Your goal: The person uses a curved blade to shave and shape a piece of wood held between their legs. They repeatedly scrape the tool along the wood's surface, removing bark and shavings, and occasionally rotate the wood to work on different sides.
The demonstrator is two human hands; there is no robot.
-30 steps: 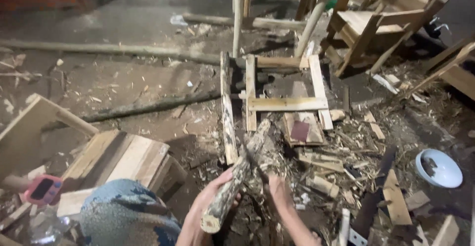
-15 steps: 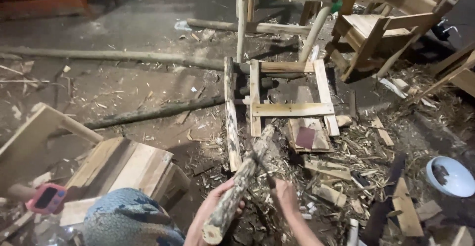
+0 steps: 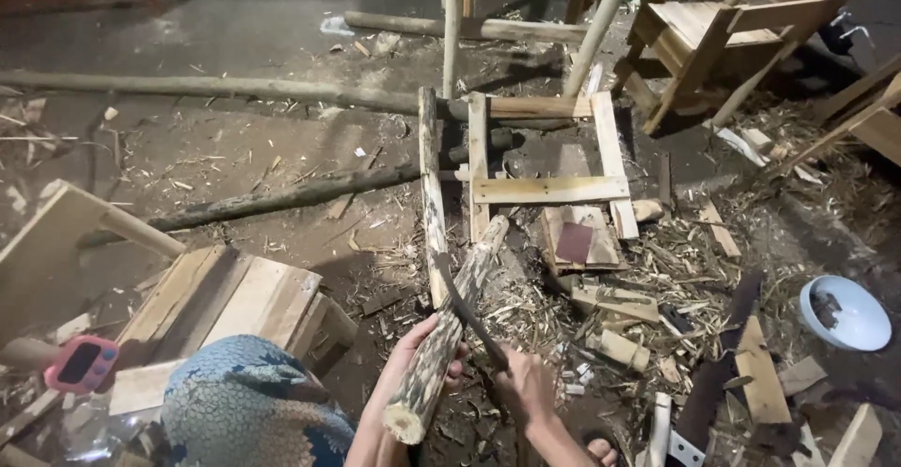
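Observation:
My left hand (image 3: 410, 362) grips a short bark-covered log (image 3: 449, 331) that slants up and away from me, its cut end nearest the camera. My right hand (image 3: 527, 389) holds the handle of a dark curved blade (image 3: 466, 309) laid across the log's upper side. Wood shavings (image 3: 526, 307) lie under and beside the log. My knee in blue patterned cloth (image 3: 251, 406) is at the lower left.
A small wooden stool (image 3: 235, 303) and a pink device (image 3: 83, 364) sit at left. Ahead lie a wooden frame (image 3: 549, 188), long poles (image 3: 272, 199) and unfinished chairs (image 3: 713, 30). At right are a pale blue bowl (image 3: 847, 315), a handsaw (image 3: 718, 373) and wood offcuts.
The view has tilted slightly. The log and both hands stay together, with the blade shifting a little along the log.

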